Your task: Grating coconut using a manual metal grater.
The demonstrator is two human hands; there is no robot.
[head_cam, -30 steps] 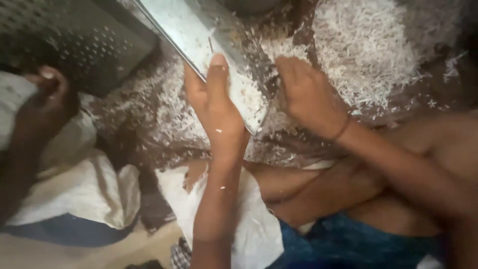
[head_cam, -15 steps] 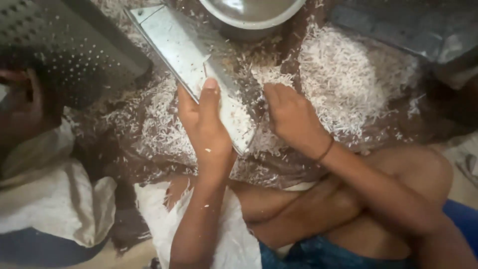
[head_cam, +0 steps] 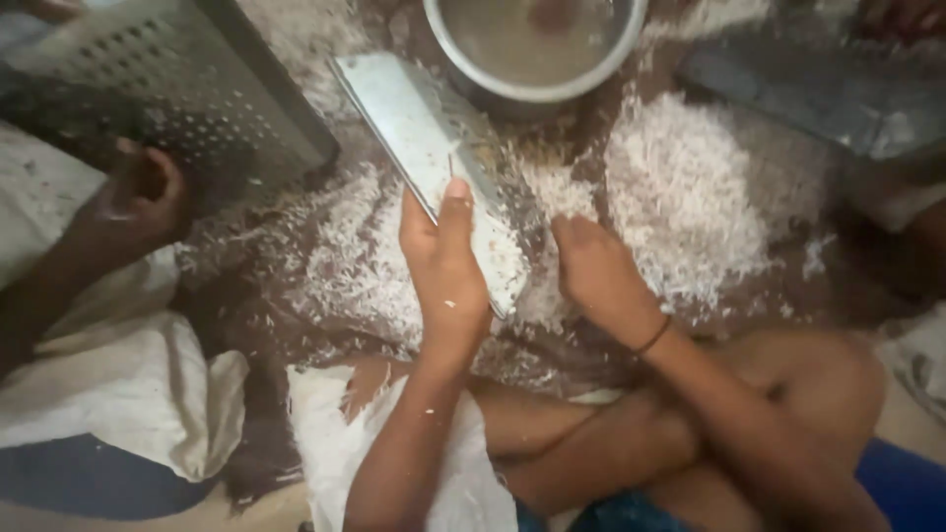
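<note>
My left hand (head_cam: 445,264) grips the near end of a flat metal grater (head_cam: 419,133) that slants up and away toward a round metal bowl (head_cam: 537,47). Its thumb lies along the grater's face. My right hand (head_cam: 596,276) is to the right of the grater, fingers curled down into white shreds (head_cam: 685,202) piled on the brown floor. What sits under its fingers is hidden. A dark band circles my right wrist. My bare knees are below both hands.
At the left another person's hand (head_cam: 138,202) holds a second perforated metal grater (head_cam: 168,84). A white cloth (head_cam: 108,394) lies at the lower left. A dark flat slab (head_cam: 838,84) sits at the upper right. White shreds are scattered around the grater.
The view has tilted so the metal bowl now shows at the top. My hands and the grater sit lower in the frame. The other person's hand has shifted right along its grater.
</note>
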